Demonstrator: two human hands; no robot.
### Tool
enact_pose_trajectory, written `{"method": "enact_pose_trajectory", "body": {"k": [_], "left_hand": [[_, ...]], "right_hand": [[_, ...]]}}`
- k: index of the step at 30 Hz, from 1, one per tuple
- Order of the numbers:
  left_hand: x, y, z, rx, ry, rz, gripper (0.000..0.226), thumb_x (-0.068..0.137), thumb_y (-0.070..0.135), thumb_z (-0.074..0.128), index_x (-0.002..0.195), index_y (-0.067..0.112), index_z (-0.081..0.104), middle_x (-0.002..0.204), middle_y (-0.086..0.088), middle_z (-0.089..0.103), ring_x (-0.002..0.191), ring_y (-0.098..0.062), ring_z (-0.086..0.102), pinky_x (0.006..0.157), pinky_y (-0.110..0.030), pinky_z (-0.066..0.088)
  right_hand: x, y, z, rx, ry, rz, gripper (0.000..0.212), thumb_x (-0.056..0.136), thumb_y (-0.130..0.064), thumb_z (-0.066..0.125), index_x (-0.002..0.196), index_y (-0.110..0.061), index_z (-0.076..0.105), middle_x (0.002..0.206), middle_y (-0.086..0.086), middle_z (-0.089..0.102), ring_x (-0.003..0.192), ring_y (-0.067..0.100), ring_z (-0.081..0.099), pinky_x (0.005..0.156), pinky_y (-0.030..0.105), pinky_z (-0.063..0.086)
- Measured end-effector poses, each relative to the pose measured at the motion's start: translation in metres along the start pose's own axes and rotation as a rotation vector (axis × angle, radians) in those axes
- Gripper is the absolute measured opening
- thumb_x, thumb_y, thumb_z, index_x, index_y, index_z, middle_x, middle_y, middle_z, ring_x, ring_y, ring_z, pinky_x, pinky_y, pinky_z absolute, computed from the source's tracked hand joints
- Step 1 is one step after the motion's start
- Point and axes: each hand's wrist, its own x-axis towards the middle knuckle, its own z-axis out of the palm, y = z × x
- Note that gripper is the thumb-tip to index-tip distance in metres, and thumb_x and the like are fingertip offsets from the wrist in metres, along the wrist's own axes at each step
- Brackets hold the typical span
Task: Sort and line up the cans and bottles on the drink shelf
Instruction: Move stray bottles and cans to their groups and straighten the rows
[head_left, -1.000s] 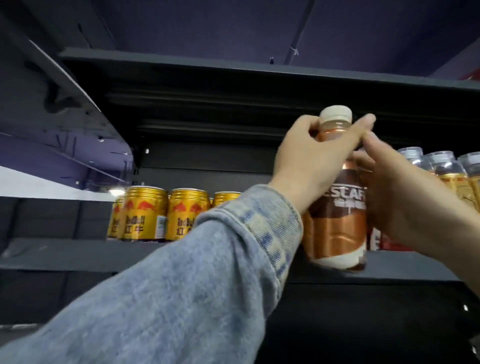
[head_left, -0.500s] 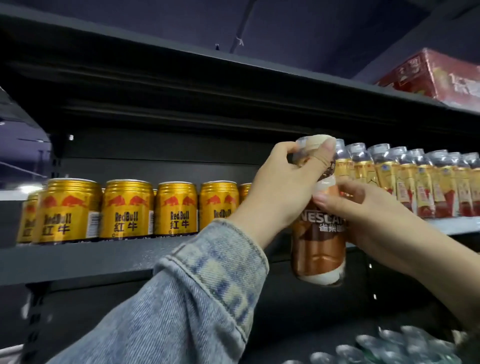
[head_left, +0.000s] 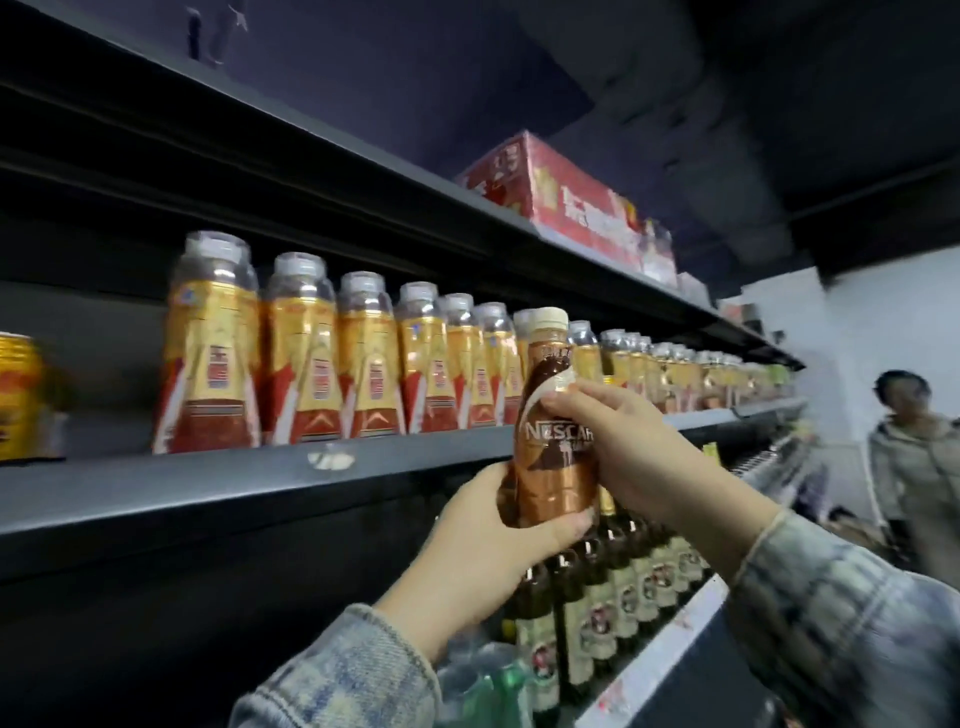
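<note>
Two hands hold one Nescafé bottle (head_left: 553, 441) in front of the drink shelf (head_left: 208, 488). I see the left hand (head_left: 485, 545) cupped under the base, fingers curled up around the lower body. The right hand (head_left: 631, 447) wraps the bottle's right side at label height, thumb tip pressed on the shoulder just above the printed name. Both grips are closed on the bottle. It stands nearly upright, clear of any surface, its cream cap (head_left: 546, 318) level with the caps of the stocked row behind it.

That row is gold-and-red labelled bottles (head_left: 301, 353) with clear caps, standing along the shelf from left of centre away to the far right, mostly touching or nearly so. At the far left edge a gold can (head_left: 18, 395) stands on the same shelf, apart from the bottles, blurred. A small pale tag (head_left: 330, 460) sits on the shelf's front lip.

Below the held bottle, a lower shelf carries dark glass bottles (head_left: 576, 613) with pale labels, packed close. Nearest me are green and clear bottle tops (head_left: 483, 675); I cannot tell what they are.

On the top shelf lies a red shrink-wrapped case (head_left: 561, 202). Both sleeves (head_left: 353, 675) are faded denim. A person (head_left: 914, 457) in a light jacket stands at the far right.
</note>
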Motion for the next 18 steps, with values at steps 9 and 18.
{"method": "enact_pose_trajectory", "body": {"k": [9,18], "left_hand": [[0.119,-0.022,0.167,-0.257,-0.06,-0.009,0.046,0.071,0.042,0.076,0.113,0.039,0.056,0.108,0.018,0.065,0.09,0.008,0.064,0.069,-0.008,0.048],[0.274,-0.093,0.321,0.073,-0.23,-0.06,0.072,0.077,0.044,0.071,0.139,0.032,0.037,0.111,0.016,0.051,0.097,-0.004,0.062,0.089,-0.023,0.051]], "right_hand": [[0.025,0.043,-0.187,-0.182,0.198,0.042,0.021,0.086,-0.02,0.064,0.098,-0.003,0.068,0.09,0.015,0.071,0.083,0.028,0.07,0.077,0.042,0.057],[0.067,0.12,-0.396,-0.62,0.426,-0.006,0.013,0.082,-0.019,0.067,0.087,-0.007,0.069,0.082,0.013,0.07,0.074,0.017,0.063,0.064,0.024,0.05]]}}
